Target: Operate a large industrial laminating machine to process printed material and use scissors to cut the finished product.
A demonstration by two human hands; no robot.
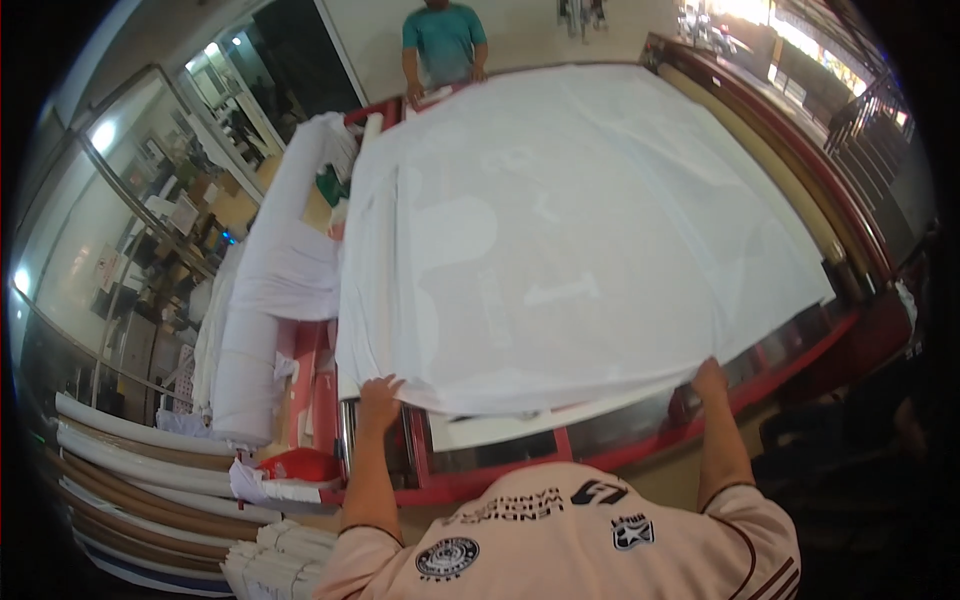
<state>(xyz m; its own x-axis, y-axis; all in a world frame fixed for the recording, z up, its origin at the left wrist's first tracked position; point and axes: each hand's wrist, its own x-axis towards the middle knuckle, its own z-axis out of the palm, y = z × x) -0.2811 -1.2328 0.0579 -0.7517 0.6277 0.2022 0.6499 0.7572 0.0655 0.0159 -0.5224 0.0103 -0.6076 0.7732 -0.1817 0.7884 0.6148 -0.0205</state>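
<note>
A large white fabric sheet [590, 240] lies spread over a long red-framed table [800, 165], covering nearly its whole top. Its near edge overhangs the near end of the table, where both of the wearer's hands meet it.

The left hand [380, 390] rests on the near-left corner of the sheet, fingers curled down over the hem in a grip. The right hand [708, 378] is at the near-right corner, fingers closed on the edge likewise. The hands are set well apart, one at each corner, which keeps the near edge taut and level across the width.

At the far end a second person in a teal shirt [443, 40] has both hands on the far edge, so the sheet appears held from both ends at once.

Faint pale shapes show through the cloth, suggesting a layer beneath. To the left, bundled white cloth [285, 270] is heaped beside the table, and long rolls [140, 470] are stacked near left.
</note>
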